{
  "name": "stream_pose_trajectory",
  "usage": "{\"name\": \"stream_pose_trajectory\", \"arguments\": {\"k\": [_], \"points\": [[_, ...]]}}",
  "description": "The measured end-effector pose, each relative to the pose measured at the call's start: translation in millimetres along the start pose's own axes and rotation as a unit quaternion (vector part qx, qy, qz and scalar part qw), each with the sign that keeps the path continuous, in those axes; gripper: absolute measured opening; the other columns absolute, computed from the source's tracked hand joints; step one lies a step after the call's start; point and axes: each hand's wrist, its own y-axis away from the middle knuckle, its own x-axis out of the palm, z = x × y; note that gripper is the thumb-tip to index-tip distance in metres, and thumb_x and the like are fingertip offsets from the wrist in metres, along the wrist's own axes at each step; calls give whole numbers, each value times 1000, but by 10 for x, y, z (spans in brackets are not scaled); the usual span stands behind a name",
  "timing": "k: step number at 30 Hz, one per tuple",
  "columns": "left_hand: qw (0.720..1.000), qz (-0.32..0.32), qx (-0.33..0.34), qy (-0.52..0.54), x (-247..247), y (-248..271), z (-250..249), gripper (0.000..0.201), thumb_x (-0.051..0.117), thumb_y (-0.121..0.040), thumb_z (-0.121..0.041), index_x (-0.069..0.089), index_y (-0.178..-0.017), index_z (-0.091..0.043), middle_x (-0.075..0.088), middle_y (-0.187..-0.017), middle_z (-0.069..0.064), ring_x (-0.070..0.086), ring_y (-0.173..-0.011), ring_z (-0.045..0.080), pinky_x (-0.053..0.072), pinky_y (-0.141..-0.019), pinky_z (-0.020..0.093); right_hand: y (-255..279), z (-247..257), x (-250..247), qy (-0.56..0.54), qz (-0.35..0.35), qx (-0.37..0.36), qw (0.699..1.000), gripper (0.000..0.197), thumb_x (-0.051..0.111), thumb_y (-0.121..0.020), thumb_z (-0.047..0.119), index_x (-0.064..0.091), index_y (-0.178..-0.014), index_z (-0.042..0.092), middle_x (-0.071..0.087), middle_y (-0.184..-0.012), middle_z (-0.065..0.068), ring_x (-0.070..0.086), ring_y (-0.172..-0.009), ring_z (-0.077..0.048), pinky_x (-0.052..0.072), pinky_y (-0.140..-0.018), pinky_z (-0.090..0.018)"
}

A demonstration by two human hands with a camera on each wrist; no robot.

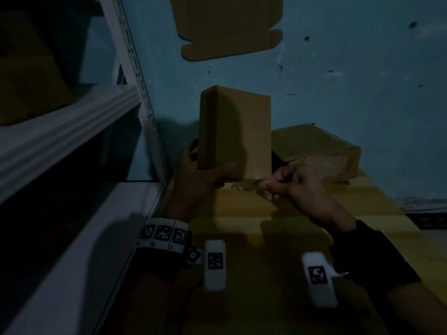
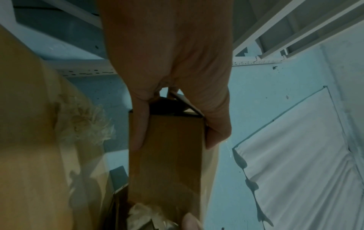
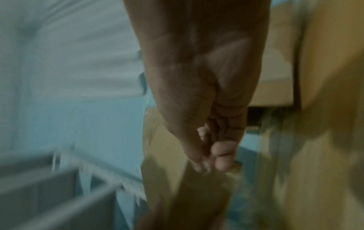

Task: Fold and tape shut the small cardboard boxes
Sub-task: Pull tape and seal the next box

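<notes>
A small brown cardboard box (image 1: 234, 131) stands on end above the tabletop, and my left hand (image 1: 205, 175) grips its lower left corner, thumb across the front. The left wrist view shows my left hand (image 2: 173, 143) with thumb and fingers clamped on the two sides of the box (image 2: 165, 163). My right hand (image 1: 268, 187) has curled fingers at the box's lower right corner. It pinches what looks like a thin strip of tape (image 1: 242, 181) lying along the bottom edge. The right wrist view is blurred; my right hand (image 3: 212, 161) pinches against the cardboard (image 3: 171, 155).
A flat, unfolded cardboard blank (image 1: 229, 27) lies at the top. A larger cardboard box (image 1: 319, 146) with crumpled clear tape sits behind my right hand. A white metal shelf rack (image 1: 72, 122) fills the left side. Yellowish cardboard (image 1: 266, 226) covers the surface under my hands.
</notes>
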Motion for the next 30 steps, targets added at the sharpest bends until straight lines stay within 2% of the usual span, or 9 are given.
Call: {"name": "stream_pose_trajectory", "arguments": {"k": [4, 7, 11, 14, 18, 22, 25, 27, 30], "points": [[1000, -1, -10, 18, -4, -23, -2, 105, 88, -51, -27, 43, -145, -17, 60, -130, 6, 70, -99, 17, 59, -64, 28, 5, 37, 8, -59, -2, 35, 998, 18, 73, -91, 7, 70, -74, 2, 69, -67, -11, 58, -61, -11, 50, -63, -22], [999, -1, -47, 24, 2, -33, 19, 111, 96, -44, -35, 47, -141, -16, 64, -126, 8, 72, -98, 24, 61, -66, 36, 16, 92, 37, 23, -50, 34, 998, 21, 72, -91, 11, 67, -73, 1, 68, -67, -10, 58, -62, -16, 49, -66, -30], [996, 3, -91, 17, 57, -21, 49, 106, 92, -45, -40, 49, -138, -14, 66, -124, 8, 73, -93, 24, 60, -64, 36, 20, 112, 96, 163, -76, 59, 982, 31, 79, -86, 39, 62, -92, 13, 71, -84, 0, 68, -76, -13, 54, -64, -30], [992, 9, -120, 23, 89, -17, 66, 89, 86, -54, -38, 53, -133, -14, 68, -120, 9, 73, -93, 26, 61, -63, 38, 28, 72, 78, 232, -42, 45, 971, 33, 69, -89, 56, 64, -86, 23, 67, -75, 8, 64, -69, -8, 51, -66, -33], [986, 15, -165, -26, 94, -45, 124, 78, 86, -68, -43, 54, -133, -16, 68, -118, 8, 70, -97, 29, 62, -65, 48, 39, -35, 70, 303, 12, -4, 953, 49, 58, -100, 46, 63, -61, 16, 67, -60, -2, 62, -53, -12, 53, -62, -37], [971, 44, -233, -32, 106, -15, 114, 119, 88, -39, -66, 48, -140, -18, 61, -128, 9, 65, -106, 33, 60, -62, 45, 9, -101, 52, 352, 5, -41, 935, 46, 58, -102, 37, 67, -63, 14, 76, -76, -2, 66, -61, -6, 55, -60, -32], [972, 74, -220, -34, 130, 3, 96, 102, 85, -50, -65, 53, -136, -21, 63, -126, 6, 63, -108, 31, 61, -69, 53, 3, -100, 53, 353, 6, -53, 934, 50, 54, -102, 43, 67, -64, 12, 71, -67, -3, 66, -58, -11, 56, -60, -37], [972, 67, -224, -19, 140, -7, 109, 102, 88, -48, -65, 55, -135, -22, 62, -129, 6, 62, -110, 32, 61, -71, 52, 15, -78, 75, 331, 20, -37, 943, 48, 53, -102, 42, 71, -72, 10, 68, -60, -2, 64, -53, -9, 54, -59, -27], [975, 34, -217, -5, 152, -15, 118, 106, 87, -44, -63, 55, -135, -19, 63, -128, 8, 65, -107, 32, 61, -68, 44, 54, -23, 119, 219, 35, -11, 975, 51, 56, -104, 33, 68, -66, 1, 65, -51, -4, 60, -43, -10, 45, -53, -13]]}}
